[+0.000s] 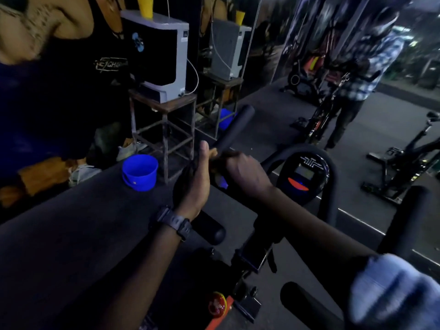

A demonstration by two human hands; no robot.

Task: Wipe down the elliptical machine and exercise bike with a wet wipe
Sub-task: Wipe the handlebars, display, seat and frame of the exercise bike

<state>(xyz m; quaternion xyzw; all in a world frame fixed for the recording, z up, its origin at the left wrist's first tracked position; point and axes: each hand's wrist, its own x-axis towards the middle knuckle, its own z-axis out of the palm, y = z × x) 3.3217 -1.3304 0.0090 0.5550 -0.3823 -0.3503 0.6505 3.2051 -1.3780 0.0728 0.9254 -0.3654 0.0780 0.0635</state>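
Observation:
The exercise bike's black handlebar [234,126] rises away from me, with its small console [306,173] to the right. My left hand [196,181], wearing a dark watch, holds the handlebar low down with the thumb raised. My right hand [244,173] grips the same bar just beside it, fingers curled over a pale cloth-like wipe [214,154] that shows only between the two hands. The bike's frame and a red knob [217,304] lie below my arms.
A blue bucket [140,172] stands on the dark floor beside a metal stand [164,129] carrying a grey box. A person in a black top stands at the upper left. A wall mirror [357,79] reflects gym machines. Another black handlebar [404,217] rises at right.

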